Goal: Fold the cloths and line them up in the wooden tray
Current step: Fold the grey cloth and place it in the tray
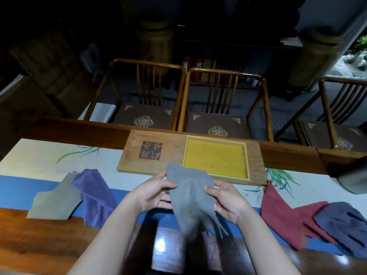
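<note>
I hold a grey cloth (190,197) in the air above the table, just in front of the wooden tray (153,165). My left hand (153,193) pinches its left edge and my right hand (226,201) pinches its right edge; the lower part hangs down loose. The tray's square recess is lined in yellow (215,159) and holds no cloth. On the left lie a beige cloth (55,203) and a purple cloth (95,197), unfolded. On the right lie a dark red cloth (282,213) and a dark blue cloth (343,225), also unfolded.
A painted table runner (39,155) covers the table under the cloths and the tray. Three wooden chairs (145,108) stand behind the far edge. A dark grey object (351,179) sits at the right edge of the table.
</note>
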